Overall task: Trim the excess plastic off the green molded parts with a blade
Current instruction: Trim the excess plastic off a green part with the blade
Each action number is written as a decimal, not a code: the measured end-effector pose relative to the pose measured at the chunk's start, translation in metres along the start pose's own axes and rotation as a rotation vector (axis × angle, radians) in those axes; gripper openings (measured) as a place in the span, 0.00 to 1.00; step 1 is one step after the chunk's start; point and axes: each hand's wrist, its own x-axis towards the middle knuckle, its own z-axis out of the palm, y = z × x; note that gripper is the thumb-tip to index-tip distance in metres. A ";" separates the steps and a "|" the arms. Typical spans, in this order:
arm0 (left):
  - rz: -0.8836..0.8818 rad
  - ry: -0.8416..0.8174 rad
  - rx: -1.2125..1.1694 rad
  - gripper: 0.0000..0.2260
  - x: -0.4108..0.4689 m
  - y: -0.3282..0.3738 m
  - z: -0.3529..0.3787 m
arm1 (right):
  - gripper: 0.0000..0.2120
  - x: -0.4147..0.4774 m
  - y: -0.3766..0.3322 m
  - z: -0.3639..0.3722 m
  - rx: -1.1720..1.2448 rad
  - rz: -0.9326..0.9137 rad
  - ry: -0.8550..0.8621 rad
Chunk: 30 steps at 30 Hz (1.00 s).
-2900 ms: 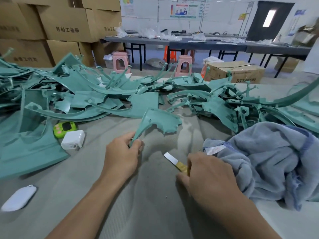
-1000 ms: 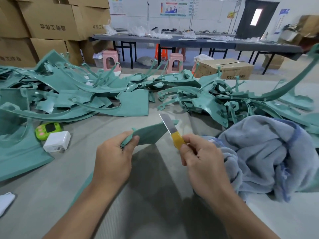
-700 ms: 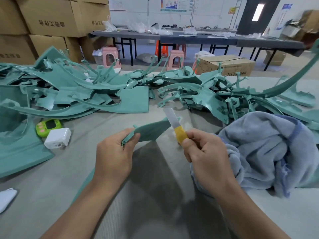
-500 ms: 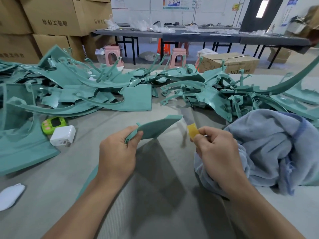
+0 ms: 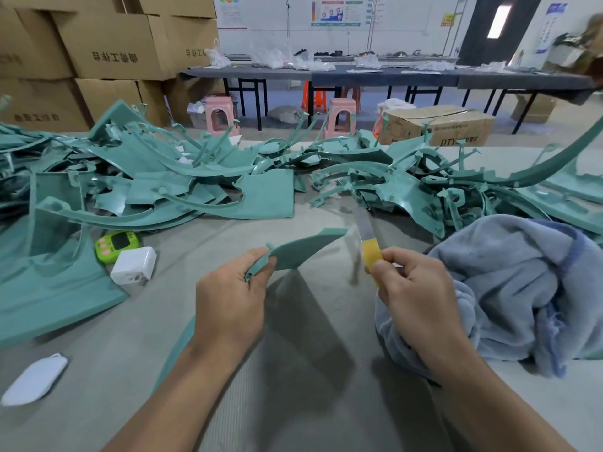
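Note:
My left hand grips a flat green molded part by its near end and holds it above the grey table, its pointed tip aimed right. My right hand pinches a blade with a yellow-wrapped grip, steel end pointing up. The blade stands just right of the part's tip, blurred, and contact cannot be told. A big heap of green molded parts covers the far half of the table.
A crumpled blue-grey towel lies at the right, under my right wrist. A green timer, a white charger and a white oval object sit at the left. Cardboard boxes stack up behind.
The blade swept along the part's edge, dipped low half a second ago, and now stands upright again beside the tip. My left hand has kept its grip, tilting the part slightly.

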 end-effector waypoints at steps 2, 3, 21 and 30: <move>0.020 0.007 0.011 0.10 0.000 -0.001 0.001 | 0.10 -0.003 -0.004 0.002 0.171 -0.044 -0.074; 0.030 0.010 0.016 0.10 -0.001 -0.002 0.002 | 0.11 -0.005 -0.005 0.005 0.178 -0.055 -0.128; -0.854 -0.202 -0.558 0.08 0.016 0.001 0.011 | 0.13 0.006 0.001 -0.004 0.074 -0.084 0.018; -0.233 -0.305 0.257 0.31 0.012 0.000 0.010 | 0.15 0.009 0.006 0.008 0.171 0.264 -0.378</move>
